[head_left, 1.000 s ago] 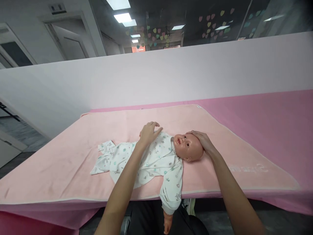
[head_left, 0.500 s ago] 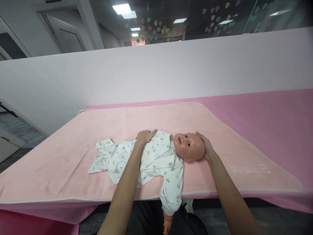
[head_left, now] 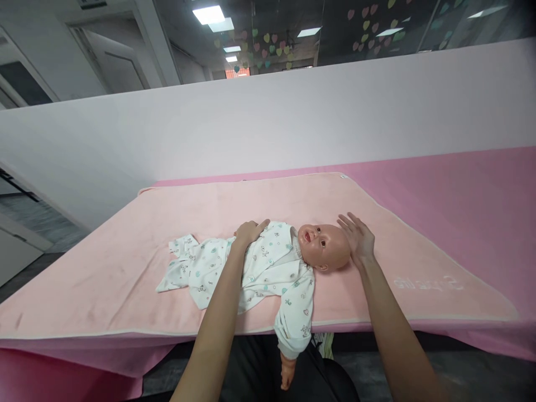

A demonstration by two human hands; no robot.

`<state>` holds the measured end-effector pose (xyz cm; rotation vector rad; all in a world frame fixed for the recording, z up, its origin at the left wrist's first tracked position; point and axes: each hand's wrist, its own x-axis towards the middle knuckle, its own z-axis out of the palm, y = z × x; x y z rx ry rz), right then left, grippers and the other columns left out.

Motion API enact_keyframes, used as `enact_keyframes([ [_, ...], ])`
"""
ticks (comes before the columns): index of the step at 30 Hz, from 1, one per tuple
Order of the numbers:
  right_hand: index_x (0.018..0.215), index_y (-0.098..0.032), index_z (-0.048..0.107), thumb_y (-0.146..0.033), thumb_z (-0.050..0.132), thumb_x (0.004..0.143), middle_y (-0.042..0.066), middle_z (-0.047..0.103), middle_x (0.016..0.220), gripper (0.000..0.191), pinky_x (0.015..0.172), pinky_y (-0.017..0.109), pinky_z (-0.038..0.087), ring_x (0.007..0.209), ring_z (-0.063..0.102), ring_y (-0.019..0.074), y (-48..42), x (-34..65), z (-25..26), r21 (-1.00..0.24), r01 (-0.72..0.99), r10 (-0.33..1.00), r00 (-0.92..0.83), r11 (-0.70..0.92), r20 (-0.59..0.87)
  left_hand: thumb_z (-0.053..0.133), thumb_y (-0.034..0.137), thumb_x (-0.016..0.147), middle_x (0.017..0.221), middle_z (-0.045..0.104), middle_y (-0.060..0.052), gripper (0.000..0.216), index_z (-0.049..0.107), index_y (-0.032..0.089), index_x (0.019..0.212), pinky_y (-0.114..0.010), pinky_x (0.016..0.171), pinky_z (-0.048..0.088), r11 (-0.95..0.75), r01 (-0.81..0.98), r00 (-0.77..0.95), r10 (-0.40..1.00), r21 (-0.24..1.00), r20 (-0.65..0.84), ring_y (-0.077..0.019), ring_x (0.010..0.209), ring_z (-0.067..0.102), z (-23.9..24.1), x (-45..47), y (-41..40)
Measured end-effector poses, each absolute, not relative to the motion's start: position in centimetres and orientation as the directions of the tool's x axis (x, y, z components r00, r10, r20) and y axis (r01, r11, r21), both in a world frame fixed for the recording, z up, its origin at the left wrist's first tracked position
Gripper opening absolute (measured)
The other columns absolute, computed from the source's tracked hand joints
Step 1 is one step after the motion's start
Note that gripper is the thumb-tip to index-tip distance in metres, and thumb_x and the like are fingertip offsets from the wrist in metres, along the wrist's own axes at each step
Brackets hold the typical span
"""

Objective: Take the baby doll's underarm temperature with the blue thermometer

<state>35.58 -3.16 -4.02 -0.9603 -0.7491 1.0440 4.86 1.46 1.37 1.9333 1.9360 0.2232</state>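
Observation:
A baby doll (head_left: pixel 324 247) lies face up on the peach mat (head_left: pixel 360 301), its head to the right and its legs to the left. It wears a white, small-patterned baby suit (head_left: pixel 268 271). Its near arm (head_left: pixel 288 371) hangs over the front edge. My left hand (head_left: pixel 250 231) is closed over the far side of the doll's body, thumb on the chest; the fingertips are hidden. Beside the crown of the doll's head, my right hand (head_left: pixel 358 237) is open, palm turned inward and fingers apart, holding nothing.
A pink cover (head_left: pixel 481 206) lies under the mat and drops over the front edge. Behind it rises a white wall (head_left: pixel 268 123) with dark glass above, dotted with heart stickers. My legs (head_left: pixel 251 368) are below the front edge.
My right hand has let go of the doll's head and opened beside it, fingers lifted. My left hand stays on the doll's body. The view has shifted slightly.

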Motion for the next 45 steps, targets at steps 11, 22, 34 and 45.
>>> enact_keyframes([
  [11,0.088,-0.017,0.068,-0.050,0.057,0.071,0.007,0.068,0.100,0.038,0.087,0.037,0.048,0.099,0.060,0.0269,-4.1,33.7,-3.0,-0.943,-0.332,0.998,0.043,-0.019,-0.035,0.019,0.076,0.072,0.092,0.067,-0.013,0.073,0.064,0.018,0.076,-0.041,0.078,0.041,0.031,0.920,0.033,0.987,0.390,-0.157,-0.0321,0.093,0.059,1.3,4.8,1.3],
  [22,0.107,-0.022,0.060,-0.055,0.046,0.077,0.005,0.057,0.122,0.048,0.096,0.038,0.042,0.114,0.051,0.0239,-4.3,34.1,-3.1,-0.941,-0.338,1.000,0.013,-0.007,-0.012,0.018,0.075,0.073,0.095,0.067,-0.014,0.074,0.063,0.018,0.080,-0.041,0.081,0.040,0.026,0.919,0.043,0.985,0.393,-0.168,-0.0319,0.093,0.059,1.5,4.8,1.1],
  [34,0.100,-0.020,0.062,-0.057,0.045,0.076,0.009,0.059,0.118,0.048,0.097,0.042,0.040,0.114,0.050,0.0261,-3.2,35.4,-3.4,-0.911,-0.390,0.977,0.208,0.130,0.050,0.019,0.077,0.071,0.096,0.066,-0.014,0.076,0.064,0.018,0.085,-0.042,0.081,0.040,0.041,0.912,0.030,0.986,0.409,-0.166,-0.0322,0.095,0.058,1.4,4.8,1.2],
  [45,0.089,-0.018,0.069,-0.050,0.050,0.073,0.006,0.066,0.106,0.041,0.092,0.038,0.042,0.105,0.055,0.0274,-4.5,33.8,-2.7,-0.957,-0.260,0.991,0.016,0.131,0.131,0.018,0.077,0.072,0.094,0.067,-0.014,0.076,0.064,0.018,0.084,-0.042,0.080,0.040,0.027,0.908,0.034,0.990,0.418,-0.137,-0.0324,0.094,0.058,1.1,4.7,1.3],
])
